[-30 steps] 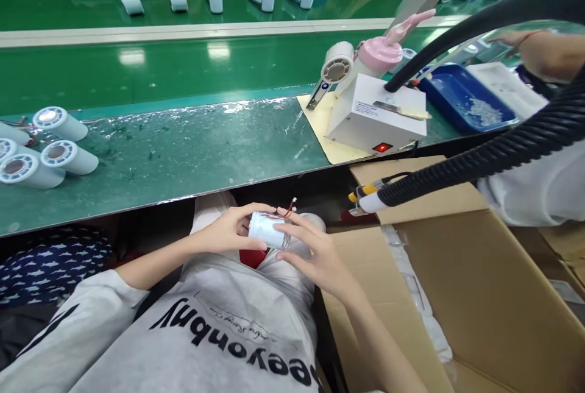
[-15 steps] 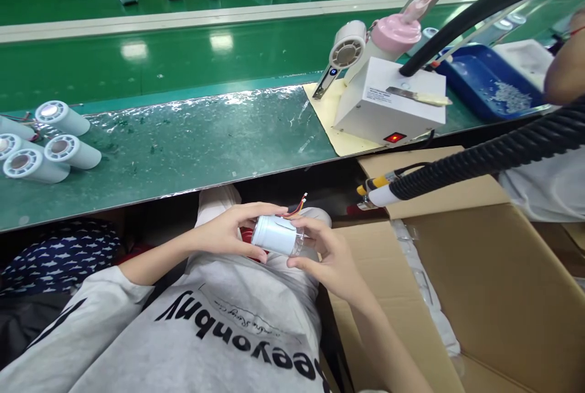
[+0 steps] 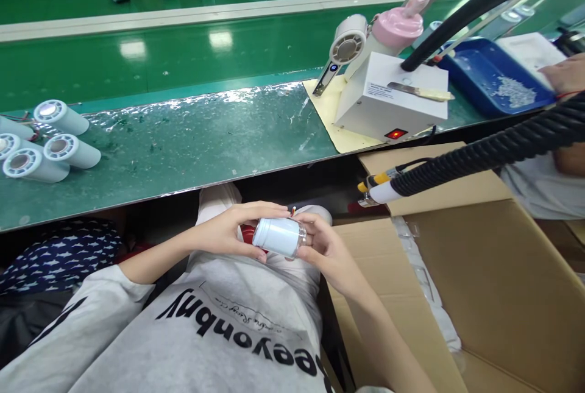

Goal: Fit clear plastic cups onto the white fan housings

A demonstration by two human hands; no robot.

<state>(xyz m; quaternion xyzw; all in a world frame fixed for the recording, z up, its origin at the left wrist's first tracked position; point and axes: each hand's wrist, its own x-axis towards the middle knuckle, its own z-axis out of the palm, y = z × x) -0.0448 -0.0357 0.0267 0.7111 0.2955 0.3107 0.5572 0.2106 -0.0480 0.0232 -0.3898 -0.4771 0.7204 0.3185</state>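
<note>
Above my lap I hold a light blue cylindrical fan housing (image 3: 278,236) on its side. My left hand (image 3: 231,231) grips its left end, thumb below and fingers along the top. At the clear right end, the fingers of my right hand (image 3: 322,244) are closed round the rim. A short bit of thin coloured wires (image 3: 293,212) pokes up behind the housing, mostly hidden by my fingers. On the bench to the left lie several similar light blue fan housings (image 3: 73,150), some with red wires.
A white box device (image 3: 393,100) with a lit red switch stands on the green bench (image 3: 196,137), beside a handheld fan (image 3: 347,46) and a pink-topped bottle (image 3: 397,27). A black ribbed hose (image 3: 484,149) crosses above an open cardboard box (image 3: 503,271). A co-worker's hand (image 3: 569,76) is by a blue tray (image 3: 479,67).
My right hand has closed in on the clear end and turned the housing a little. The wires that stood up are now mostly covered. At the right, the co-worker's hand has moved.
</note>
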